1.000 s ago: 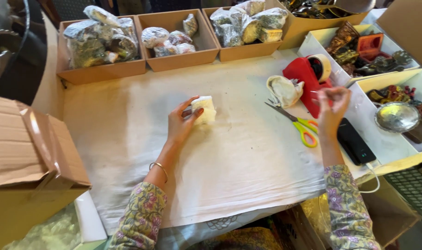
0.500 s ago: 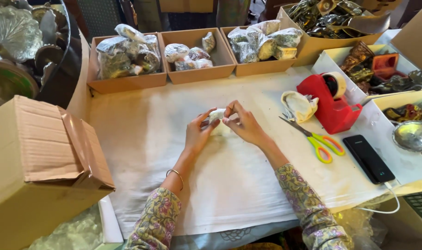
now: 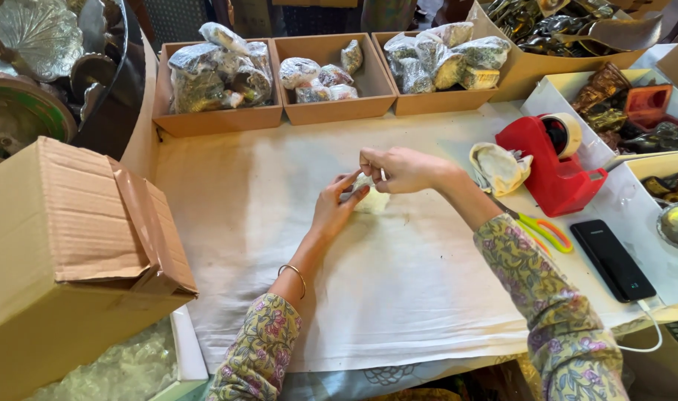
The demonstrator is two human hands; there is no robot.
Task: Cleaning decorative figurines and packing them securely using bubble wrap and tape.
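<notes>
1. White paper sheeting covers the worktable from the near edge to the far row of boxes, and all the handling takes place at its middle.
2. At the near left stands a large brown corrugated cardboard carton with its flap hanging open towards the sheet.
3. Along the far edge sit three open shallow cardboard trays, each holding items bagged in clear plastic.
4. To the right stands a red plastic tape dispenser. A crumpled cream paper wad lies just on its left, and a flat black phone lies nearer, on the right.
5. A pair of scissors with green and orange handles lies between the dispenser and the phone, partly behind the right forearm.
6. The left hand rests on the sheet with its fingers curled narrowly against the left side of a small white paper-wrapped bundle.
7. The right hand hovers at the bundle's far top. Its thumb and forefinger are pinched shut on something small, probably a paper edge or a bit of tape; I cannot tell which.
8. The bundle lies at the sheet's centre, touching both hands and well apart from the trays.
9. Judging by the grips, the wrap is being closed. The next move calls for the left fingers to steady the bundle while the pinched piece is pressed flat.
</notes>
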